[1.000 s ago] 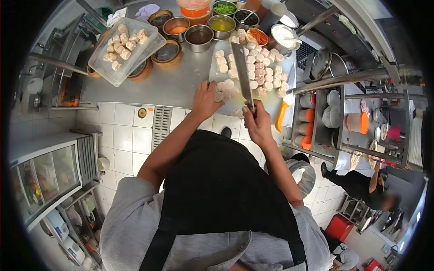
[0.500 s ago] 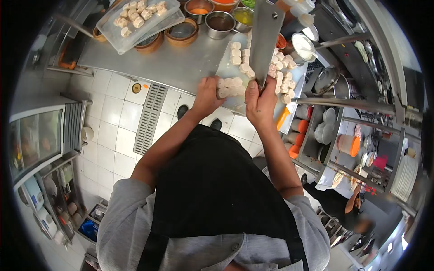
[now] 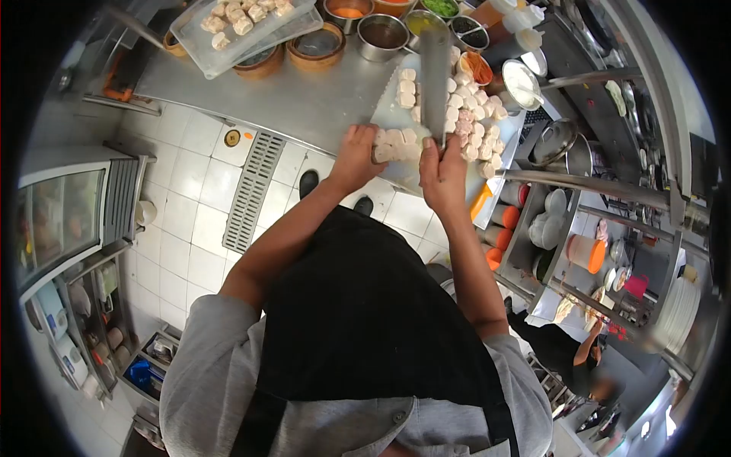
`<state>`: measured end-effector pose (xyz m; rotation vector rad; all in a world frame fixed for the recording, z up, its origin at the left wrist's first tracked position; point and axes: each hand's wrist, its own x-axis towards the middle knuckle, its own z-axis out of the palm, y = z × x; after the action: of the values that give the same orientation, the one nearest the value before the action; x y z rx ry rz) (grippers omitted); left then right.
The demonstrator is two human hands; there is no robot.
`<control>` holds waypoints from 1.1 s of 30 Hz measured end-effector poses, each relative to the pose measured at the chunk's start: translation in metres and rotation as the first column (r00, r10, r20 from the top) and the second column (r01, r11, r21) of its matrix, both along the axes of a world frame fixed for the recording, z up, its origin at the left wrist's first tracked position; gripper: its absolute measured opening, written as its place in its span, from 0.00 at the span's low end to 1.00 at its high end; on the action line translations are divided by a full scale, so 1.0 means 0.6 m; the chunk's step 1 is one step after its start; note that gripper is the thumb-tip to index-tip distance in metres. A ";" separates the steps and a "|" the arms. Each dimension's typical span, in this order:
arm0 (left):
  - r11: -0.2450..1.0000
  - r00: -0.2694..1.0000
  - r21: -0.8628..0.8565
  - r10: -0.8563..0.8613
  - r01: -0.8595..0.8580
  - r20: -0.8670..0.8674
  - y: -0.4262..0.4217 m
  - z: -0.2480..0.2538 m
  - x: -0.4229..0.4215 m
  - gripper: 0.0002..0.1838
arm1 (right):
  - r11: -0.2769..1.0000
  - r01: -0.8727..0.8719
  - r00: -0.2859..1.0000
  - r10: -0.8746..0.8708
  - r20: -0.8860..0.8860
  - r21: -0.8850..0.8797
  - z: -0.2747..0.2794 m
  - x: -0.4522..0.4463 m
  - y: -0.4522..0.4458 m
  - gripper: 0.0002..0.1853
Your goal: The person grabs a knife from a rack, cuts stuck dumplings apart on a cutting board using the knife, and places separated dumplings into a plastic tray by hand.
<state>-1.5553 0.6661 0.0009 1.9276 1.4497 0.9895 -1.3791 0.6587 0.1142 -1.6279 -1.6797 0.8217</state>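
Observation:
My right hand [image 3: 443, 174] is closed around the handle end of a broad metal cleaver [image 3: 435, 84]. Its blade, slightly blurred, points away from me, seen nearly edge-on, over the white cutting board [image 3: 387, 103]. At the board's near left, my left hand [image 3: 356, 158] has its fingers curled against the end of a pale, lumpy roll [image 3: 397, 145]. Part of that end is hidden by the fingers. To the right of the cleaver lie several pale cut pieces [image 3: 476, 141], and a short column of them [image 3: 407, 87] sits on the left.
Metal bowls of sauce [image 3: 381, 36] and bamboo steamers [image 3: 316, 46] line the back. A plastic tray [image 3: 251, 42] with pale pieces rests on steamers at the left. An orange-handled tool [image 3: 481, 199] lies by the board's right edge. Another person [image 3: 560, 346] is at lower right.
The cleaver has turned from showing its broad face to nearly edge-on, and its top has shifted left. My left hand stays at the roll. The whole view has shifted slightly.

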 end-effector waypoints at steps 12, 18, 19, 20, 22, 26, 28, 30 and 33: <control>0.995 0.998 0.084 0.057 -0.058 0.018 -0.008 -0.005 0.007 0.38 | 0.990 -0.130 0.945 0.142 0.294 -0.060 -0.113 0.010 0.018 0.17; 0.996 0.998 0.059 0.065 -0.066 0.021 -0.011 -0.005 0.008 0.38 | 0.997 -0.015 0.997 0.010 -0.075 -0.076 -0.036 0.021 -0.004 0.12; 0.997 0.998 0.056 0.055 -0.057 0.027 -0.011 -0.005 0.009 0.38 | 0.997 -0.005 0.998 0.000 -0.069 -0.078 -0.027 0.023 -0.012 0.12; 0.998 0.998 0.036 0.059 -0.060 0.026 -0.012 -0.004 0.009 0.39 | 1.000 -0.009 0.999 0.009 -0.048 0.001 -0.021 0.024 -0.022 0.12; 0.998 0.998 0.013 0.068 -0.068 0.003 -0.012 0.000 0.008 0.41 | 0.999 0.035 0.999 -0.035 -0.005 -0.036 -0.009 0.018 -0.041 0.14; 0.997 0.998 0.031 0.065 -0.065 -0.005 -0.012 -0.001 0.012 0.41 | 0.996 -0.046 0.985 0.058 0.164 -0.076 -0.103 0.009 -0.047 0.14; 0.994 0.994 0.034 0.103 -0.101 -0.045 -0.012 0.000 0.012 0.40 | 0.997 -0.036 0.990 0.044 0.133 -0.062 -0.124 0.015 -0.048 0.14; 0.991 0.990 0.049 0.126 -0.123 -0.069 -0.022 -0.003 0.015 0.38 | 1.000 -0.018 0.989 0.021 0.149 -0.024 -0.136 0.017 -0.051 0.14; 0.980 0.974 0.061 0.193 -0.187 -0.121 -0.029 0.005 0.034 0.36 | 0.955 0.124 0.980 -0.161 -0.120 -0.270 -0.142 0.015 -0.046 0.14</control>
<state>-1.5349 0.6486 0.0038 1.9448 1.7241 1.0109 -1.3702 0.6308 0.0293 -1.7972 -1.3829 1.0950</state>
